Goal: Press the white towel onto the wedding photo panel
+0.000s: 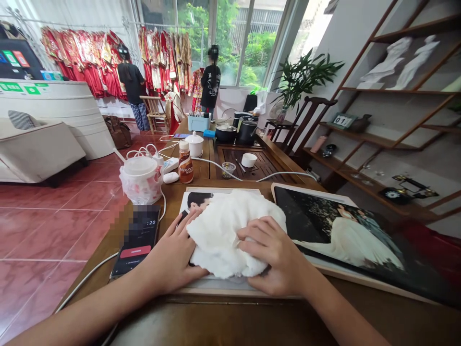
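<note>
One bunched white cloth [219,233] lies between our left hand [178,254] and our right hand [275,254], on top of a photo [192,199] on the desk [198,322], its longer spread running left to right. Our right hand reaches farther onto it, holding its right part with fingers curled into the folds; our left hand is spread wide against its left edge (a phone [140,238] lies just beside that wrist).

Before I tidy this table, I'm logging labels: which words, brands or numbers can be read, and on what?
"NESCAFE": the brown bottle.
":20": the phone; its other text is pixelated or too small.
"01": the block calendar on the shelf.
Too small or blurred: green counter signs, black shirt print.
</note>
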Available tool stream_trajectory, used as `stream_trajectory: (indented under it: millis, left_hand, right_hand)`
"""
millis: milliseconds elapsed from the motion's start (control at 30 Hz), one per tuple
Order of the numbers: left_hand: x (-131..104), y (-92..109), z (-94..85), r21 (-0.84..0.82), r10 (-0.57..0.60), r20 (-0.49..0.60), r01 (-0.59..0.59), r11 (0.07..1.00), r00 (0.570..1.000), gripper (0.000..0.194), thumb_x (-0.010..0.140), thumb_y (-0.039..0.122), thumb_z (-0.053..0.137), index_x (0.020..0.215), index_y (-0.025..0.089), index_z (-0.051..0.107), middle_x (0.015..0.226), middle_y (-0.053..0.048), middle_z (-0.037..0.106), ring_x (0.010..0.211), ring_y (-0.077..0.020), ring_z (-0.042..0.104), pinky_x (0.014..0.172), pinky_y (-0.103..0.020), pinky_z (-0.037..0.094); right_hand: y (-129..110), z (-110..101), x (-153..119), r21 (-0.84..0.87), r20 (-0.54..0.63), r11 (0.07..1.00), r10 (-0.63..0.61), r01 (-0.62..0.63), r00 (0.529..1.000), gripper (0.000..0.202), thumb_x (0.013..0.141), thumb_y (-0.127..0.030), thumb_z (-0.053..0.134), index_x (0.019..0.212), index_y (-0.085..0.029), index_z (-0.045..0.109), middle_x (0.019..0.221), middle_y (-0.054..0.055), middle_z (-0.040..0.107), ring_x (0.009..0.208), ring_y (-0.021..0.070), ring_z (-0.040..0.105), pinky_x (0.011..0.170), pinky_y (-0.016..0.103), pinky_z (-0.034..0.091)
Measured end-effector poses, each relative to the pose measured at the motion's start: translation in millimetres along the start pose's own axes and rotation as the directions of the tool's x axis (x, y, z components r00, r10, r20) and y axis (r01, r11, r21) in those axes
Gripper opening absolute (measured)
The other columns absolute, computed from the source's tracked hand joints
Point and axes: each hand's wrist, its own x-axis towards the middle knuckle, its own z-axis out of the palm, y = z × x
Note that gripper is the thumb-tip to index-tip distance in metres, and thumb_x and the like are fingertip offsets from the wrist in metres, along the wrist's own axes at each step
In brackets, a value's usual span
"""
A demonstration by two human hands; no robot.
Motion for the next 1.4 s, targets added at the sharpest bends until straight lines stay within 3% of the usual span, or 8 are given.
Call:
stream_trajectory:
  millis: [233, 433, 567, 667, 900, 1133, 1400]
  left_hand:
    - [1.4, 6.8, -6.5, -0.025, -0.044, -0.038, 0.043, 0.999, 0.998, 0.074, 0.093, 0.057, 0.049, 0.152, 0.015, 0.031, 0.157, -0.013, 0.027, 0.145, -0.0335, 0.02, 0.118, -0.05, 0.019]
    - [0.5, 0.5, -0.2, -0.01, 0.004, -0.016, -0.005, 1.0, 1.0, 0.085, 0.083, 0.049, 0.064, 0.153, 0.014, 0.029, 0.153, -0.013, 0.036, 0.145, -0.0342, 0.021, 0.118, -0.052, 0.018]
    - [1.1, 3.8, -4.1, -0.028, -0.025, -0.047, 0.023, 0.999, 0.999, 0.074, 0.088, 0.052, 0.058, 0.15, 0.016, 0.035, 0.153, -0.012, 0.036, 0.144, -0.0345, 0.022, 0.117, -0.051, 0.02]
    - [2.0, 7.9, -8.9, -0.043, -0.048, -0.057, 0.046, 0.998, 0.997, 0.072, 0.093, 0.055, 0.05, 0.152, 0.017, 0.031, 0.156, -0.011, 0.031, 0.144, -0.0345, 0.022, 0.117, -0.052, 0.02]
    - [0.0, 1.1, -1.5, -0.016, 0.005, -0.026, -0.005, 1.0, 1.0, 0.084, 0.083, 0.049, 0.064, 0.153, 0.016, 0.03, 0.153, -0.012, 0.037, 0.144, -0.0339, 0.023, 0.118, -0.051, 0.018]
    - [2.1, 6.5, -7.4, -0.044, -0.041, -0.058, 0.038, 0.998, 0.998, 0.072, 0.094, 0.056, 0.048, 0.152, 0.018, 0.031, 0.156, -0.011, 0.03, 0.144, -0.0348, 0.023, 0.117, -0.053, 0.02]
    - [0.3, 1.9, -2.5, -0.026, -0.002, -0.042, 0.001, 1.0, 0.999, 0.08, 0.084, 0.049, 0.063, 0.151, 0.018, 0.032, 0.155, -0.011, 0.033, 0.146, -0.0349, 0.018, 0.117, -0.053, 0.019]
  right_hand:
    - [8.8, -5.6, -0.2, -0.078, -0.026, 0.996, 0.038, -0.04, 0.999, 0.025, 0.069, -0.027, 0.067, 0.092, -0.02, 0.059, 0.103, 0.006, 0.066, 0.094, 0.0253, 0.055, 0.085, 0.042, 0.033]
    - [-0.4, -0.6, -0.1, -0.014, -0.006, 1.0, -0.009, 0.009, 1.0, 0.026, 0.068, -0.024, 0.066, 0.092, -0.02, 0.058, 0.102, 0.004, 0.066, 0.092, 0.0236, 0.055, 0.084, 0.041, 0.034]
    - [7.4, -1.9, -0.4, -0.059, -0.027, 0.998, 0.012, -0.014, 1.0, 0.025, 0.07, -0.024, 0.066, 0.093, -0.02, 0.059, 0.102, 0.005, 0.066, 0.093, 0.0243, 0.056, 0.084, 0.041, 0.034]
    - [9.8, -4.2, 0.0, -0.087, -0.047, 0.995, 0.039, -0.043, 0.998, 0.025, 0.068, -0.023, 0.066, 0.091, -0.019, 0.058, 0.102, 0.006, 0.066, 0.094, 0.0254, 0.055, 0.084, 0.042, 0.034]
    - [0.6, -2.1, 1.5, -0.019, 0.0, 1.0, -0.003, 0.003, 1.0, 0.025, 0.069, -0.024, 0.066, 0.092, -0.02, 0.058, 0.102, 0.005, 0.065, 0.092, 0.024, 0.055, 0.084, 0.042, 0.034]
    - [8.5, -4.0, -0.6, -0.092, -0.031, 0.995, 0.027, -0.03, 0.999, 0.024, 0.07, -0.026, 0.066, 0.092, -0.02, 0.058, 0.102, 0.007, 0.066, 0.093, 0.0248, 0.055, 0.085, 0.042, 0.035]
    - [2.5, -0.3, -0.7, -0.055, -0.003, 0.998, -0.011, 0.011, 1.0, 0.023, 0.072, -0.026, 0.063, 0.094, -0.021, 0.059, 0.103, 0.006, 0.066, 0.093, 0.0245, 0.055, 0.085, 0.042, 0.035]
